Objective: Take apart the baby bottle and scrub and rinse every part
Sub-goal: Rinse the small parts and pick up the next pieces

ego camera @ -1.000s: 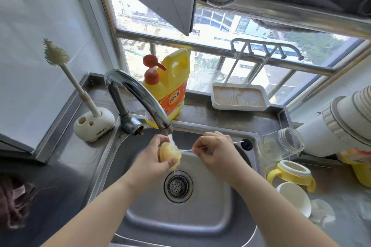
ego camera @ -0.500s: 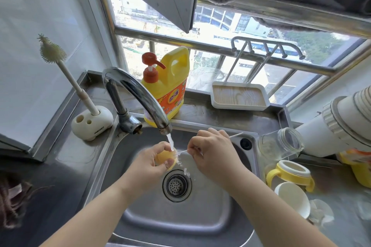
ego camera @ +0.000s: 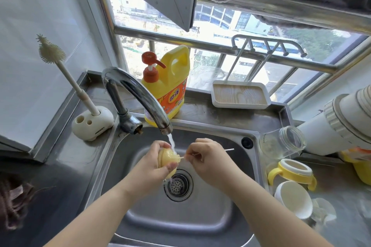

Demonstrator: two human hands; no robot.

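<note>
Two hands over sink [ego camera: 230, 140], left hand [ego camera: 149, 163] gripping nipple [ego camera: 167, 159], right hand [ego camera: 208, 158] pinching thin brush [ego camera: 228, 149]

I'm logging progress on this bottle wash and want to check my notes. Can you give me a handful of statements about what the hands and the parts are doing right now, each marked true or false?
1. The left hand holds the yellowish nipple under running water from the faucet. True.
2. The right hand holds the big bottle brush. False: it pinches a thin brush; the big bottle brush stands in its holder left of the faucet.
3. The glass bottle lies on its side on the counter, right of the sink. True.
4. The yellow handled collar sits in the sink. False: it is on the counter, right of the sink.
5. The faucet is off. False: a stream of water falls from it.
</note>
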